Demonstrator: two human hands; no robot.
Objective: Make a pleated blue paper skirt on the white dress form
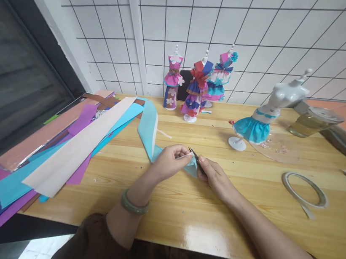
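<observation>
My left hand (172, 160) pinches 1 light-blue strip (148, 127), fingertips together; my right hand (213, 175) grips a dark pointed tool (194, 154), fingers curled. Strip's matte, folded, running across the table (113, 198) from the stacked strips (85, 143).

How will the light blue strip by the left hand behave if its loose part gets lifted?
Probably floppy: the light blue strip bends and twists across the table. It is likely light and easily creased, since it looks paper-thin. A tug could strain it, as the left hand grips it farther along.
</observation>
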